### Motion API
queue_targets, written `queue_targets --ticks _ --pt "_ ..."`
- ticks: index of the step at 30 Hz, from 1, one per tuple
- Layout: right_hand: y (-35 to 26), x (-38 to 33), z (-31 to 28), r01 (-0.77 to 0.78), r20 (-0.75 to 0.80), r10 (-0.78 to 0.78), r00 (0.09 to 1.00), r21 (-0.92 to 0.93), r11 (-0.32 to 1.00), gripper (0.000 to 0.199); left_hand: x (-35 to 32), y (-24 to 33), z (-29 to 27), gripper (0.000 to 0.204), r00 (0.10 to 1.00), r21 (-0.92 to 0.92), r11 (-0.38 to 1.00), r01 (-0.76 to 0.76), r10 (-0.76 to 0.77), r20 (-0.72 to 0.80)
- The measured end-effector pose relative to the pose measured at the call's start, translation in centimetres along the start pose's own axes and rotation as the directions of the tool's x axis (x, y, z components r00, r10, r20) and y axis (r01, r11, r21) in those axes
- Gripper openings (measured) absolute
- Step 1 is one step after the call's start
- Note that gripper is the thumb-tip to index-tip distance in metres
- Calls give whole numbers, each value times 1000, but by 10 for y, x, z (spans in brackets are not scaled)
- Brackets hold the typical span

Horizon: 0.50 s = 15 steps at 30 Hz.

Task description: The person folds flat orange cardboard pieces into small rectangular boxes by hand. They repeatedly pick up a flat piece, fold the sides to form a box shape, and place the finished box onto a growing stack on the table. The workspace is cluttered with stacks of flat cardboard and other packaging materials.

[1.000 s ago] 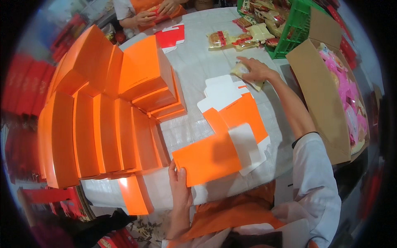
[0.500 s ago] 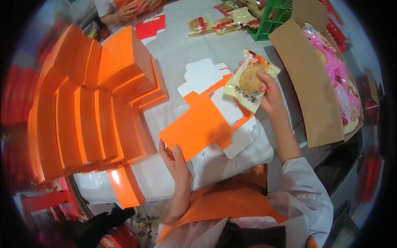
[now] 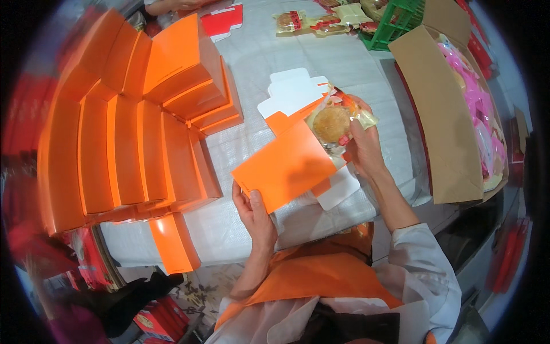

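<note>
My left hand (image 3: pixel 254 213) grips the near left edge of an orange cardboard box (image 3: pixel 283 166), thumb on top and fingers beneath. The box is tilted, its mouth toward the upper right. White-lined flaps stick out around that end. My right hand (image 3: pixel 365 143) pinches a wrapped round pastry (image 3: pixel 332 124) by the side of its clear and cream packet. The packet's left edge lies at the mouth of the box, partly behind the orange panel; I cannot tell how far in it is.
Stacked orange boxes (image 3: pixel 166 143) stand at the left, one (image 3: pixel 173 243) lying at the table's front edge. A brown carton (image 3: pixel 438 123) of pink packets is at the right. Far back are wrapped pastries (image 3: pixel 291 23), a green crate (image 3: pixel 395 23), a red flat box (image 3: pixel 222 22) and another person's hand (image 3: pixel 175 6).
My right hand has brought the wrapped pastry left and down, from above the flaps to the box's mouth. The left hand still holds the box, now slightly turned.
</note>
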State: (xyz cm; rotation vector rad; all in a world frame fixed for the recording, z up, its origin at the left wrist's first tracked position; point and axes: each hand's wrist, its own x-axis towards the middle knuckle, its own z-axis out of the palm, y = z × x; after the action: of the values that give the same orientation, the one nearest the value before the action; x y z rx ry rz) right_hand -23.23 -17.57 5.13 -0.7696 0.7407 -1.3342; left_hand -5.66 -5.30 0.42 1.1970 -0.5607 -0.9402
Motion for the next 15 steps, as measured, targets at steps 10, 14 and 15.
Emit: queue_targets --ticks 10,14,15 --pt "-20 -27 -2 236 335 81 939 -797 555 23 6 -3 -4 50 999 23 999 -39 38 21" --pt "-20 -36 -13 234 269 -34 962 -761 605 30 5 -1 -10 49 1000 -132 991 -13 14 7" --pt "-20 -40 -9 210 258 -23 966 -730 650 31 4 0 -9 48 1000 -159 987 -11 9 -12"
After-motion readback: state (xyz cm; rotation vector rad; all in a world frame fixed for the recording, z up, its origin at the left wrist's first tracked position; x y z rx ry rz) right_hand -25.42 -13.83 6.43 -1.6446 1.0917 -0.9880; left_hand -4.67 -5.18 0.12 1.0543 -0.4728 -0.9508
